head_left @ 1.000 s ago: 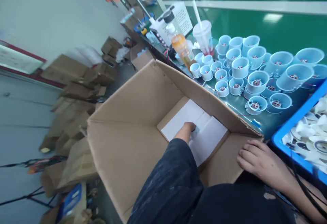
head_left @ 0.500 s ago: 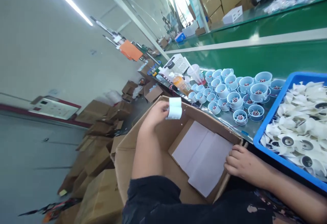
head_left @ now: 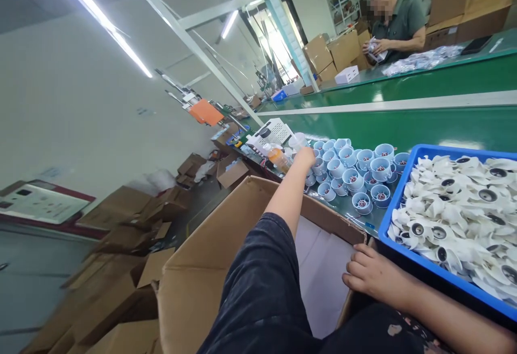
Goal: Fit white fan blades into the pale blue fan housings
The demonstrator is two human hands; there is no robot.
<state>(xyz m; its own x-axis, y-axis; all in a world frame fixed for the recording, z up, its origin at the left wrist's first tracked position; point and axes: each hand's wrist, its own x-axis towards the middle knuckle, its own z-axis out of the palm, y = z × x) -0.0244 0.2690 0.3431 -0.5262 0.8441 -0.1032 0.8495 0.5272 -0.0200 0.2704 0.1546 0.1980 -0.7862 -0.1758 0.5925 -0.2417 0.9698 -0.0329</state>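
Observation:
My left hand is stretched out over the near edge of a cluster of pale blue round cups with small motors inside, on the bench. I see only its back; its fingers are hidden. An open cardboard box stands in front of me with white sheets lying on its bottom. At the box's right edge, my right hand has its fingers curled over the rim.
A blue bin of white fan blades sits on the right. An orange drink bottle and a plastic cup stand beside the blue cups. A green conveyor runs behind. A person works across it. Cardboard boxes are piled on the floor at left.
My left hand rose out of the box holding a pale round part and has reached forward to the blue cups. The view tilted upward. My right hand stayed at the box's rim.

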